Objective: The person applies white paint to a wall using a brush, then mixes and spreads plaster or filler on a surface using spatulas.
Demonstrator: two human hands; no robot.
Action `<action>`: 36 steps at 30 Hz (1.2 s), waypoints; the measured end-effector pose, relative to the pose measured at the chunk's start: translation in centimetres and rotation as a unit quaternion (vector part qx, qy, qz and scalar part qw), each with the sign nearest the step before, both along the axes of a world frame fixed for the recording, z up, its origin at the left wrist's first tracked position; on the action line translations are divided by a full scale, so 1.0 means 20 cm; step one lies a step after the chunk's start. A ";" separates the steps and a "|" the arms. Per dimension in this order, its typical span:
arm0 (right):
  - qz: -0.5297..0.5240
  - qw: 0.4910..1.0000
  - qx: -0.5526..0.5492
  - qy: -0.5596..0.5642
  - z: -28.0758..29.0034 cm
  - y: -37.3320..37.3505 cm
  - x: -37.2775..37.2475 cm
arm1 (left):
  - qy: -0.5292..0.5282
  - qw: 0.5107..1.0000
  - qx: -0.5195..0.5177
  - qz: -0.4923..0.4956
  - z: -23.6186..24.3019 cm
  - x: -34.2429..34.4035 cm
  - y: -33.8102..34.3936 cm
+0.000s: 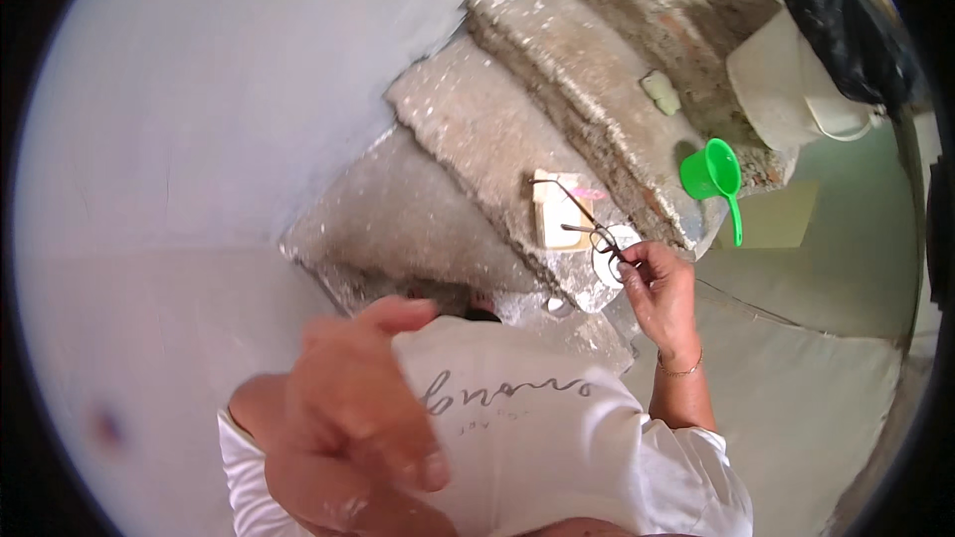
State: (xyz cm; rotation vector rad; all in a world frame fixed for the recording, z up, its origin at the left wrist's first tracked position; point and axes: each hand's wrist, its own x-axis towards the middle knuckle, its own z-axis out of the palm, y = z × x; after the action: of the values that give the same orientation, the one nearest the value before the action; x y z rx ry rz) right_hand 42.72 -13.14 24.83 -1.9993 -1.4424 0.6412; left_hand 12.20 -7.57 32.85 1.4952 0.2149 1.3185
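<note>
The right hand (662,293) is raised in front of the stairs (517,129) and pinches a pair of dark-rimmed glasses (587,229) by one lens end, thumb and fingers closed on the frame; the two temples stick out to the left, open. A thin bracelet (681,370) sits on that wrist. The left hand (358,413) is close to the camera, low in the view, and grips a fold of the white shirt (537,428), the thumb on top of the cloth and the fingers curled under it. The shirt carries dark script lettering. Behind the glasses, near the edge of one rough concrete step, lie a cream block (557,211) and a small round white thing (615,251), the latter partly hidden by the hand; what they are cannot be told. A green scoop (714,177) with a long handle rests at the end of a higher step, and a pale lump (661,91) lies on the step above that. At the upper right a white bucket (796,89) stands with a black bag (846,30) beside it.
</note>
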 end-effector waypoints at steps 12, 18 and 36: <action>0.048 0.977 0.196 0.068 0.35 0.04 0.04 | 0.306 0.949 -0.078 0.013 -0.14 -0.13 0.35; 0.044 0.936 0.297 0.181 0.61 -0.02 -0.06 | 0.297 0.946 -0.040 0.127 -0.10 0.01 0.37; 0.499 0.752 0.299 0.311 0.84 0.00 0.06 | 0.170 0.959 0.157 0.162 0.23 0.05 0.14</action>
State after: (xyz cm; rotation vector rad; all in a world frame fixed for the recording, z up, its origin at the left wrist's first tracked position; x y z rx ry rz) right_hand 43.99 -13.18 41.63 -0.3197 -1.8497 0.9655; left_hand 13.13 -4.80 37.37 2.0234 0.5095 1.3875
